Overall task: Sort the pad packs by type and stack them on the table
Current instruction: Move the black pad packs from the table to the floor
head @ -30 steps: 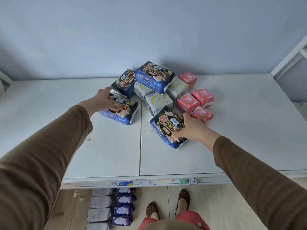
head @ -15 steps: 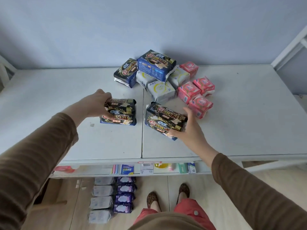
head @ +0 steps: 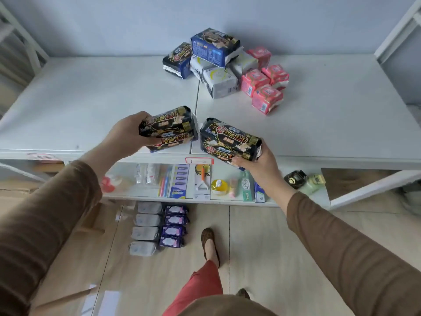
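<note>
**Two black packs lifted clear of the pile**

White bench [head: 319, 124] against a pale blue wall carries the mixed heap. Half a second ago both black-and-gold foil pad packs sat low near the front edge; now the left hand [head: 127, 133] grips one [head: 169, 128] and the right hand [head: 259, 161] clamps the other [head: 230, 140], raised side by side above that edge. My reading: the first type is being gathered, with no sorted stack started yet.

Left in the heap: two more dark blue-and-black packs [head: 214, 45], three white-and-grey packs [head: 219, 82] as far as I can see, and four pink packs [head: 266, 98]. On the wooden floor below lie four grey [head: 145, 233] and four purple packs [head: 174, 225].
</note>
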A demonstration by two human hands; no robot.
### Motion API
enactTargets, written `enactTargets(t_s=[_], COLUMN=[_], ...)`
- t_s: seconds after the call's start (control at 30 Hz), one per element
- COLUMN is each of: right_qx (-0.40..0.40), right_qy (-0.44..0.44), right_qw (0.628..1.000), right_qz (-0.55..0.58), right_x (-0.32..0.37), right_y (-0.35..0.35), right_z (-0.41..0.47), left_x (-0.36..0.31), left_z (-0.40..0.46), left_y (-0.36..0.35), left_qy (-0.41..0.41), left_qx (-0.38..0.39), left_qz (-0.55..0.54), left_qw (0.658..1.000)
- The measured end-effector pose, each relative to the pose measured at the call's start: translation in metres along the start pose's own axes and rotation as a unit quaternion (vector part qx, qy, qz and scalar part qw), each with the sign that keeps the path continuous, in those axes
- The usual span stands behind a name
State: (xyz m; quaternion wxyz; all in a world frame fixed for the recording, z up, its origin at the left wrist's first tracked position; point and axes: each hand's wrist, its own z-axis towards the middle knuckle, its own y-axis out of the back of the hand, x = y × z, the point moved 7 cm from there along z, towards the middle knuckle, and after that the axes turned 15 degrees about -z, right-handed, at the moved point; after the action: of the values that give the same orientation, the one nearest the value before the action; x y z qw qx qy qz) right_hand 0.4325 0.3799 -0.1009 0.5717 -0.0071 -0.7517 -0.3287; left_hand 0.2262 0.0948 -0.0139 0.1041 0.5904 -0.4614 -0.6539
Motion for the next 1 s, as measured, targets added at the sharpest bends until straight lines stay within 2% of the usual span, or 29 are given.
enactTargets(t_s=[0.2, 0.33, 0.4, 0.6, 0.77, 1.0], right_qx=[0.027, 0.055, 0.045, 0.017, 0.001, 0.015], right_qy=[-0.028, -0.07, -0.1, -0.155, -0.168, -0.222], right_qw=[0.999, 0.996, 0.994, 0.982, 0.971, 0.963], right_qz=[-0.006, -0.014, -0.028, -0.105, -0.17, -0.151], right_x=[-0.048, -0.091, -0.111, -0.169, -0.222, -0.335], right_y=[0.004, -0.016, -0.03, -0.093, -0.172, -0.277], right_z=[-0.1, -0.151, -0.17, -0.215, -0.234, -0.239], left_x=[0.018, 0.057, 0.082, 0.174, 0.258, 0.363], left_z=[-0.104, -0.147, -0.159, -0.172, -0.167, -0.14], left_y=[-0.04, -0.075, -0.092, -0.146, -0.202, -0.312], left_qy=[0.011, 0.032, 0.045, 0.088, 0.077, 0.075], left_qx=[0.042, 0.093, 0.115, 0.17, 0.208, 0.219], left_qz=[0.012, 0.016, 0.025, 0.009, 0.046, 0.055], left_qw=[0.999, 0.995, 0.992, 0.981, 0.974, 0.971])
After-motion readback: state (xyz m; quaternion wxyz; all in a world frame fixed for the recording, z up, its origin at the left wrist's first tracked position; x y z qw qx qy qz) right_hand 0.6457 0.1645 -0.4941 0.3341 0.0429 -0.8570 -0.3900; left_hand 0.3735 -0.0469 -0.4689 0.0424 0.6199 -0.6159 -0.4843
